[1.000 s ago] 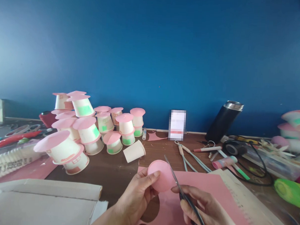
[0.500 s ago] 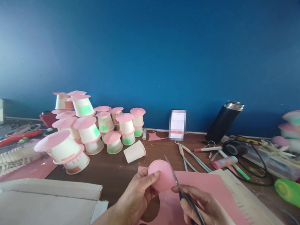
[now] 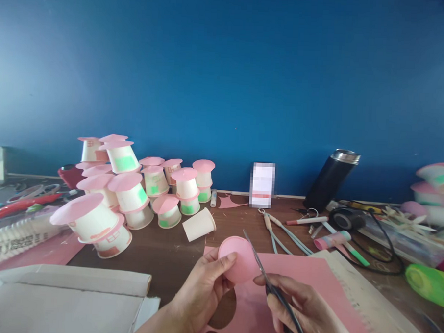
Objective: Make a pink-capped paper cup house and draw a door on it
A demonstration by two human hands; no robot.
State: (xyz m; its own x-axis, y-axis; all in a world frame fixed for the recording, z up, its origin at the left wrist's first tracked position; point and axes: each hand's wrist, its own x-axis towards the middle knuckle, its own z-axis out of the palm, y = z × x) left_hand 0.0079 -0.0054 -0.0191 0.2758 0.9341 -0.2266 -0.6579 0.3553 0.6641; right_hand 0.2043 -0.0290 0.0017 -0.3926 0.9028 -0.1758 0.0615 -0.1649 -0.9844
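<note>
Between thumb and fingers, my left hand [image 3: 209, 281] pinches a round pink paper disc [image 3: 241, 265] at its left side. My right hand [image 3: 300, 302] is wrapped round the black handles of a pair of scissors [image 3: 263, 274]. The blades point up and away, lying along the disc's right edge; whether they touch the paper I cannot tell. Beneath both hands lies a sheet of pink paper [image 3: 287, 267] with round holes cut out of it, the dark table showing through. Ahead of my left hand a plain white paper cup [image 3: 199, 225] rests on its side.
Several paper cups with pink paper tops [image 3: 128, 194] stand stacked at the left. An opened cardboard box [image 3: 65, 302] lies front left. At the right are a black bottle [image 3: 332, 178], a grey cord [image 3: 274, 232], a marker [image 3: 307, 221] and a green-yellow object [image 3: 428, 283]. Behind rises a blue wall [image 3: 225, 88].
Almost nothing differs. Both hands, the disc and the scissors keep their places, with only a very slight shift of the whole view.
</note>
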